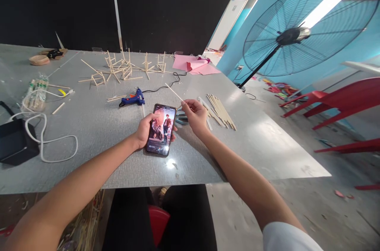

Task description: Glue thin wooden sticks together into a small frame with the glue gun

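Note:
My left hand (144,129) is closed round a smartphone (161,130), its thumb over the lit screen, which shows a picture of people. In my right hand (195,115) a thin pale wooden stick (174,92) is pinched, pointing up and left above the table. Partly hidden between the hands lie pliers (181,117) with blue-grey handles. A blue glue gun (132,98) rests on its side beyond the phone, its black cord running to the back. Right of my right hand is a spread of wooden sticks (221,110).
Frames built from sticks (126,69) stand along the back of the grey table (97,168). Pink sheets (192,64) lie at the back right. At left are bagged sticks (38,92), a white cable (44,140) and a black box (18,142). A large fan (292,36) stands beyond the right edge.

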The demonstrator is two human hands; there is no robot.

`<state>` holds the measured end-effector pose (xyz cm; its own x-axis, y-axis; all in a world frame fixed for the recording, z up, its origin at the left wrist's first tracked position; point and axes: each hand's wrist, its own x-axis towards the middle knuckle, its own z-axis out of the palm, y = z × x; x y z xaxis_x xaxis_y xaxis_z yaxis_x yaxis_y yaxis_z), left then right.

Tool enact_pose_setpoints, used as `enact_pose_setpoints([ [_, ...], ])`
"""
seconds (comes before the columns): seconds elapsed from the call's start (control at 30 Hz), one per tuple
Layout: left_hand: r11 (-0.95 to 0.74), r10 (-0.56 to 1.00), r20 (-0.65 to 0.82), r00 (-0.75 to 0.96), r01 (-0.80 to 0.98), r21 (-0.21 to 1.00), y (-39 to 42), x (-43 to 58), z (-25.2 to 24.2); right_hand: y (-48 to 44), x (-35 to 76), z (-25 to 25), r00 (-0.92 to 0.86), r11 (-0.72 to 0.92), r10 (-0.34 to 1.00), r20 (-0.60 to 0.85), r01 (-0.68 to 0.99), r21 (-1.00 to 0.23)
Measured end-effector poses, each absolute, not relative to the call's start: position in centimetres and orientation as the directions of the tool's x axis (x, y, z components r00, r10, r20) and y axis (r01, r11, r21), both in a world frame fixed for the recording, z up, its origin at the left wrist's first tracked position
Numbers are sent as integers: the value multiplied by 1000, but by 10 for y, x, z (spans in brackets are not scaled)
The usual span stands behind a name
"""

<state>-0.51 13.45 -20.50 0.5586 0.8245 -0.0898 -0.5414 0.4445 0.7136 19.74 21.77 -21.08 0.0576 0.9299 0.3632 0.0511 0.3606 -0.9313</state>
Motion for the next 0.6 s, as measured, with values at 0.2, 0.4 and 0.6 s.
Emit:
enact_pose_setpoints([
  [0.2,458,818,-96,568,-540,706,135,-5,-206,225,200,-213,101,294,952,289,-43,-955],
  [0.4,451,816,-90,571,-531,717,136,-5,-208,229,201,-213,83,239,970,230,-122,-963],
  [0.6,457,814,-96,573,-529,715,137,-6,-209,228,202,-212,69,232,972,224,-163,-959],
])
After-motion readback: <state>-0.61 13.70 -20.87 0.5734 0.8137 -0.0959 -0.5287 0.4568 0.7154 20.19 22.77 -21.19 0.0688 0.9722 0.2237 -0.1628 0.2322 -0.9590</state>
